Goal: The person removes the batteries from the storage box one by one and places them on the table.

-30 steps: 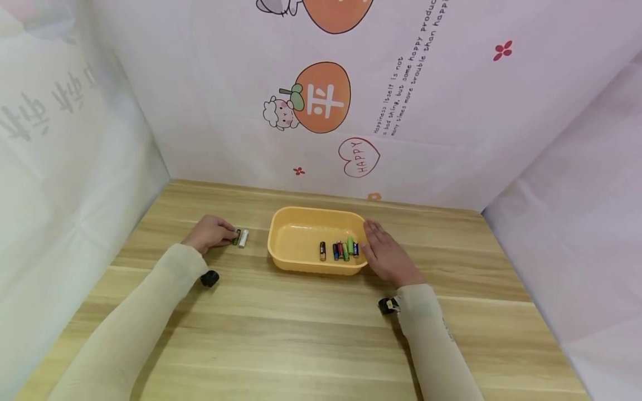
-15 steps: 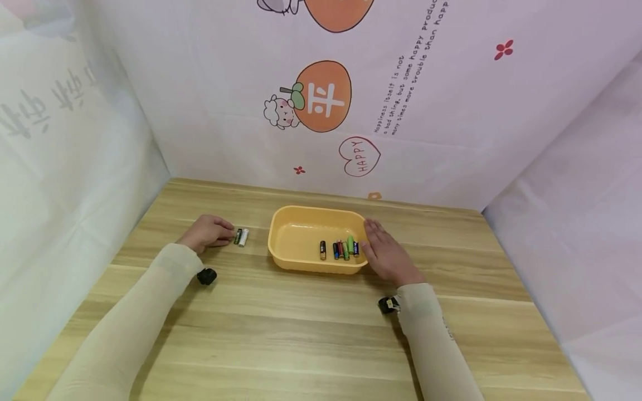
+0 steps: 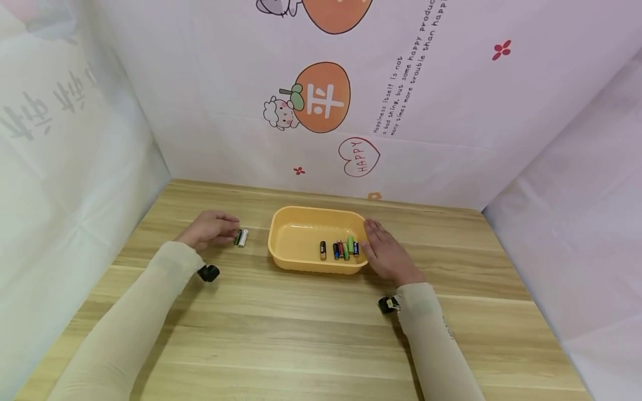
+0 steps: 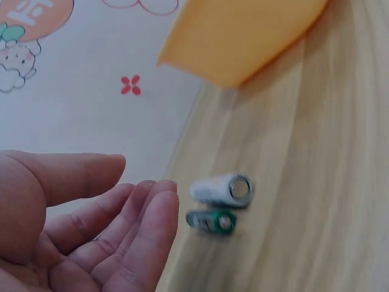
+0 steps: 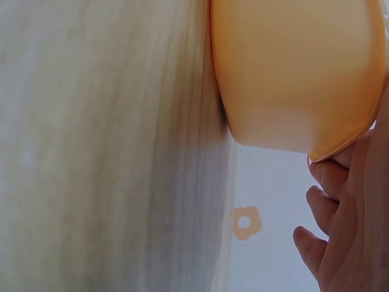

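In the head view, my left hand (image 3: 210,228) hovers just left of two batteries lying side by side on the table. One battery is white (image 3: 243,238); the other, a dark and green battery (image 4: 211,221), is partly covered by fingers in the head view. The left wrist view shows thumb and fingers apart, holding nothing. A yellow plastic bin (image 3: 291,252) stands to the right. Against its right end rests my right hand (image 3: 391,257), fingers extended. Inside lie several batteries, most grouped at the right, among them a green one (image 3: 350,245). A black and gold battery (image 3: 322,250) lies slightly apart.
The wood-grain table (image 3: 281,334) is bounded by a printed back sheet (image 3: 225,139) and white side sheets. A small black wrist camera (image 3: 208,273) sits by the left cuff, another camera (image 3: 388,305) by the right.
My left fingers were touching the dark and green battery, then drew back left from it. Now that hand is slightly higher and farther right, its fingers more spread. The right hand and bin stay put.
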Demonstrator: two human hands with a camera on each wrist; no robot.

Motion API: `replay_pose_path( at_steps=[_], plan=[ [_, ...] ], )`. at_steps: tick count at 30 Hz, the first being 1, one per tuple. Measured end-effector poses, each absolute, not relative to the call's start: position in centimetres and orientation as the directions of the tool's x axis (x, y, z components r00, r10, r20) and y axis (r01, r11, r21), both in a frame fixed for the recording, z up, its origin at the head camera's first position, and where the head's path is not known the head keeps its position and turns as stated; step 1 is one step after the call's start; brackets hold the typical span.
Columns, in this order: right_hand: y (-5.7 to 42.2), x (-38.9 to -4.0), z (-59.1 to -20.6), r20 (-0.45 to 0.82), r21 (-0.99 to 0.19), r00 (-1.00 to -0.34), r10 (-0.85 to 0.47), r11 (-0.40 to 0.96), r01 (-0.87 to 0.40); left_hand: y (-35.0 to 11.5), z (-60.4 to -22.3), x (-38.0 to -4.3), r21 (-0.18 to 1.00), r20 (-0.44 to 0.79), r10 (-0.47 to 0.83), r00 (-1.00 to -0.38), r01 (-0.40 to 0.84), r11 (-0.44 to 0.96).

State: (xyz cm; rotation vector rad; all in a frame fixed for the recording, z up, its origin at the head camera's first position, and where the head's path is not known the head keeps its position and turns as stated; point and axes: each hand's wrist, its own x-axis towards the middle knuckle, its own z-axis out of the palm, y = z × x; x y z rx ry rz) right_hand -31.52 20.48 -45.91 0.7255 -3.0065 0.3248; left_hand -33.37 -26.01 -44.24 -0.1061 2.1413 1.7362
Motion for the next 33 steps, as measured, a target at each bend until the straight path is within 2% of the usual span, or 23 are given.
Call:
replay_pose_path(
  at_steps=[6,18,33],
  plan=[
    [20.2,-31.5,-45.9,0.078,-0.195,-0.887,-0.455,0.865,-0.461,-24.9,-43.1,-33.2,0.923,-0.339,0.175,-0.924,-0.291,0.251],
    [20.6,-31.7,-45.9,0.103,-0.184,-0.885,-0.454,0.866,-0.466,-21.9,-41.5,-33.6,0.948,-0.312,0.252,-0.916,-0.280,0.154],
    [20.2,-31.6,-46.0,0.092,-0.198,-0.887,-0.452,0.865,-0.461,-18.1,-39.8,-33.9,0.954,-0.298,0.303,-0.905,-0.267,0.140]
  ],
)
